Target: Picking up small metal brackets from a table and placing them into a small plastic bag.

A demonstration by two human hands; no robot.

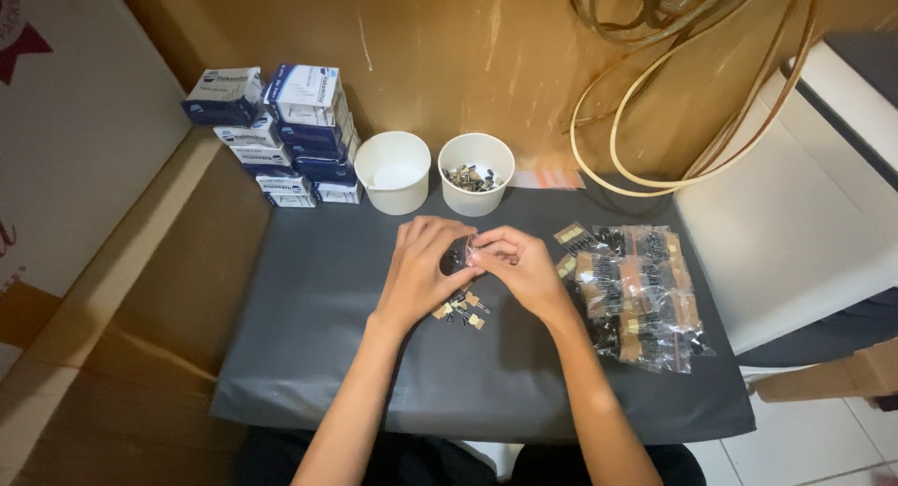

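Small dark part [456, 258] sat pinched between left hand [421, 266] and right hand [522, 266], both grasping it; orientation and long axis too small to tell.

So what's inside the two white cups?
The right cup holds a heap of small dark parts with tan bits. The left cup looks empty, though its near wall hides part of the bottom.

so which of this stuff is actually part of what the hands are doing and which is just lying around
In use:
left hand and right hand sharing a small clear bag
loose dark parts
pile of clear packets
white paper cup of parts

Lying about:
empty white cup
stacked blue-white boxes
coiled tan cable
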